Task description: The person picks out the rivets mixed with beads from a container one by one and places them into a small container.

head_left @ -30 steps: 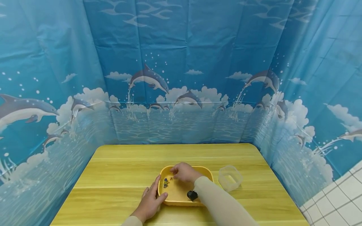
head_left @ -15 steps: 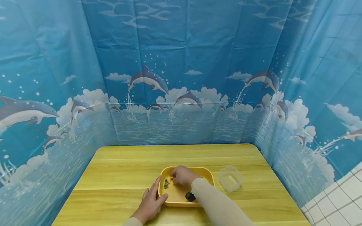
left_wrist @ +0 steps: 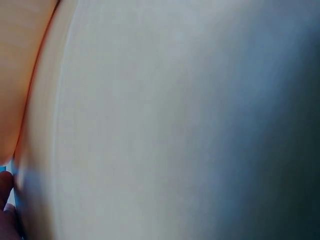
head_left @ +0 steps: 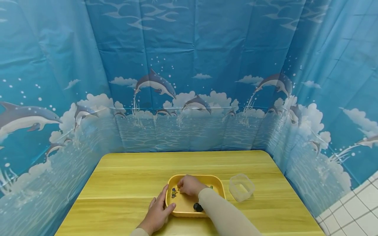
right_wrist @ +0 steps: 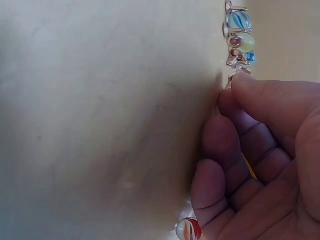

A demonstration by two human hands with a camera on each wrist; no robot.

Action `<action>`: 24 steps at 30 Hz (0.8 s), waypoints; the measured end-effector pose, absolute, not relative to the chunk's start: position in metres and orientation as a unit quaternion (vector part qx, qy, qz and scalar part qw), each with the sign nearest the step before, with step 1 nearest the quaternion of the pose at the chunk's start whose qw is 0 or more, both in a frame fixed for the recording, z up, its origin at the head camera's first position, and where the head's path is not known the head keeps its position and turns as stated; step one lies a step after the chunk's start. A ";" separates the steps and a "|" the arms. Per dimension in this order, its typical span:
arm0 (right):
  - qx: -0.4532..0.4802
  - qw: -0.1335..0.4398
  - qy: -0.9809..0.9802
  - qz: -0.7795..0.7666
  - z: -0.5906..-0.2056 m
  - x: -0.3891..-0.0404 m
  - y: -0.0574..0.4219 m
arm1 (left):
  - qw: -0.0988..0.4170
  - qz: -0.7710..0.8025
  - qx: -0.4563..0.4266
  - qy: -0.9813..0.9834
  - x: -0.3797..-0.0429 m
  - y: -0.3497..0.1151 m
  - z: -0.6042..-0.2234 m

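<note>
Right hand (head_left: 190, 186): thumb and forefinger pinch a tiny piece (right_wrist: 230, 83), mostly hidden, beside marbles (right_wrist: 240, 21) near the left edge of the tray (head_left: 186, 214). Left hand (head_left: 156, 211): fingers extended along that edge, presumably for steadying.

Partly covered
From here, a sleeve (head_left: 226, 212) hides the tray (head_left: 184, 205) around four o'clock; the right grip (head_left: 190, 186) pinches a piece (right_wrist: 229, 83) too small to make out.

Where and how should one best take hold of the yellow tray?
I would grip the tray by its raised end walls, coming from outside, left and right: it is longer than wide, and small things lie inside. The left hand touches the left one.
</note>
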State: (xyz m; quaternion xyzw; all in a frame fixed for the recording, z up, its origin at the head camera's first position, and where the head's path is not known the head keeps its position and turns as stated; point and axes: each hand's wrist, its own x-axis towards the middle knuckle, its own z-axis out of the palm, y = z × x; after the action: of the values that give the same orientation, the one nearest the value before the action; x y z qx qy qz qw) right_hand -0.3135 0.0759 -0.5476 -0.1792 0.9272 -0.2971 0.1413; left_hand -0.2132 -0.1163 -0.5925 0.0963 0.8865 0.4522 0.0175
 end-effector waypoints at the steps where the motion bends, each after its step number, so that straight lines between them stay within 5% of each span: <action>1: -0.179 0.140 0.928 -0.296 -0.548 -0.313 0.076 | 0.017 0.454 0.097 0.886 -0.213 -0.116 -0.592; 24: -0.193 0.128 0.936 -0.266 -0.548 -0.311 0.080 | 0.009 0.455 0.097 0.885 -0.210 -0.116 -0.590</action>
State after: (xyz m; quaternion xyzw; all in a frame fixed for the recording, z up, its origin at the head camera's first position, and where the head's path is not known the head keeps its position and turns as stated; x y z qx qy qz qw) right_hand -0.3108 0.0798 -0.5480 -0.1931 0.9356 -0.2662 0.1282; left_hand -0.2099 -0.1161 -0.5895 0.0974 0.8850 0.4551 0.0094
